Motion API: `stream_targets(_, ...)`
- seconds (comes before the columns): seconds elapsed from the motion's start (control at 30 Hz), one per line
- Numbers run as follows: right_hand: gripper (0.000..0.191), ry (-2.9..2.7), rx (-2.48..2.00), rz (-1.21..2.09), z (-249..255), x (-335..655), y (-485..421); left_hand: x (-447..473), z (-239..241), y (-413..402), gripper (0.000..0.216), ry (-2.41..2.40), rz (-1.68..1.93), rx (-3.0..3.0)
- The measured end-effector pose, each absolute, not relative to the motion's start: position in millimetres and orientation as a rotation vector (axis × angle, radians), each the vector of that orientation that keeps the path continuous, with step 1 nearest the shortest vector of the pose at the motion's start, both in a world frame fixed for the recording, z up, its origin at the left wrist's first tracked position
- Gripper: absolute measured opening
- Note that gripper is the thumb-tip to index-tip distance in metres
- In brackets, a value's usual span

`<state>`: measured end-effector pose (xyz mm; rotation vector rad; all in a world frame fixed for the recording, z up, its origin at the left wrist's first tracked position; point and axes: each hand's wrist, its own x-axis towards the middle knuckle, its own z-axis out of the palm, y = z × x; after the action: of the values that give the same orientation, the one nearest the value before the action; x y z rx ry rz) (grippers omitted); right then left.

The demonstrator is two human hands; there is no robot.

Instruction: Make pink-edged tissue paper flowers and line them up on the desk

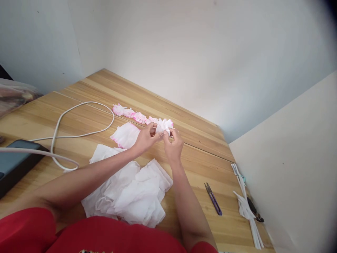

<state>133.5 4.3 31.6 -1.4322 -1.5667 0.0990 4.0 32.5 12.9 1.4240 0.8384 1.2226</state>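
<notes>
Both my hands meet above the wooden table (200,165) around a small white tissue-paper flower with pink edges (163,125). My left hand (145,138) pinches its left side with closed fingers. My right hand (173,144) pinches its lower right side. Just behind the flower, a row of finished pink-edged paper flowers (131,114) lies on the table. A folded pink-edged paper piece (125,135) rests under my left wrist. A heap of white tissue sheets (131,191) lies between my forearms.
Small purple-handled snips (213,198) lie to the right of my right arm. White strips and a dark tool (247,207) sit along the right wall. A white cable (68,135) loops at left beside a dark device (15,163). A plastic bag (13,95) is far left.
</notes>
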Motion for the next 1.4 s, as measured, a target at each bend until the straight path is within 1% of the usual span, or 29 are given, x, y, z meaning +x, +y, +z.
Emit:
stream_targets(0.07,0.019,-1.619,-1.414,0.004,27,131,3,4,13,33,0.032,0.875,1.191,1.333)
stream_targets(0.17,0.018,-1.63,-1.399,-0.001,24,129,0,4,11,37,0.029,0.899,1.183,1.246)
stream_targets(0.23,0.017,-1.574,-1.399,0.105,24,130,-1,4,9,39,0.027,0.857,1.204,1.195)
stream_targets(0.4,0.022,-1.301,-1.338,0.553,28,135,2,4,11,40,0.029,0.732,1.241,1.091)
stream_targets(0.47,0.024,-1.28,-1.304,0.626,30,136,2,4,12,39,0.028,0.726,1.247,1.098)
stream_targets(0.53,0.024,-1.358,-1.317,0.581,32,136,1,5,13,37,0.026,0.74,1.253,1.148)
stream_targets(0.63,0.023,-1.519,-1.379,0.354,32,134,-4,6,11,34,0.022,0.745,1.266,1.262)
stream_targets(0.7,0.021,-1.526,-1.414,0.234,32,134,-5,7,10,32,0.02,0.735,1.263,1.339)
stream_targets(0.77,0.02,-1.441,-1.438,0.242,30,135,-4,7,10,31,0.019,0.73,1.237,1.397)
stream_targets(0.93,0.023,-1.202,-1.386,0.542,28,142,2,5,14,30,0.024,0.736,1.216,1.277)
stream_targets(1.0,0.022,-1.213,-1.36,0.575,28,142,2,4,15,30,0.026,0.743,1.208,1.234)
stream_targets(1.13,0.019,-1.387,-1.387,0.46,28,139,-2,4,12,32,0.031,0.767,1.214,1.284)
stream_targets(1.27,0.024,-1.514,-1.412,0.333,27,137,-6,6,5,35,0.025,0.802,1.279,1.291)
stream_targets(1.4,0.024,-1.576,-1.447,0.193,28,138,-7,6,4,32,0.022,0.85,1.248,1.434)
